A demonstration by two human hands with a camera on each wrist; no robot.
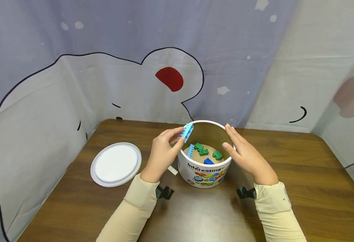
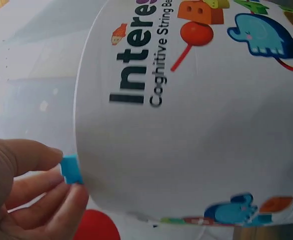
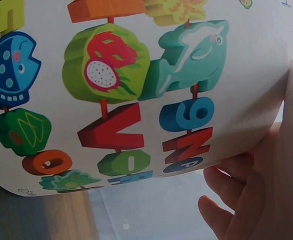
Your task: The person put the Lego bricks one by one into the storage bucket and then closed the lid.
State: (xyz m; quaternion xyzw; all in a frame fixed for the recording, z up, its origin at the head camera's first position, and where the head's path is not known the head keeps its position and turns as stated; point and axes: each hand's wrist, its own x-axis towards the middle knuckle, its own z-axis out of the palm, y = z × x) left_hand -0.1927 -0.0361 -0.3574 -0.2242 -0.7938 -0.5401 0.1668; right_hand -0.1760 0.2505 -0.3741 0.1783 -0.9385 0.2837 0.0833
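Head view: the left hand (image 1: 161, 153) pinches a long, light-blue, studded plastic brick (image 1: 187, 131) between thumb and fingers, holding it tilted at the ten o'clock edge of a round, white, printed tub (image 1: 205, 175). The right hand (image 1: 249, 159) lies at three o'clock by the rim, fingers straight, thumb apart, grasping no brick. Inside the tub are green plastic bricks (image 1: 204, 152), another light-blue brick (image 1: 190, 151) towards nine and a dark-blue brick (image 1: 208, 161) near six. A round white lid (image 1: 116, 164) lies at nine o'clock on the brown wooden surface (image 1: 301, 168). The step in hand seems to be passing the brick over the rim — inward or outward I cannot tell; the next move calls for clearing that edge before the pinch loosens

Left wrist view: the brick's end shows between the fingers, just beside the rim; contact is unclear

Right wrist view: the right hand's fingers, slightly bent, show beside the tub — no brick among them
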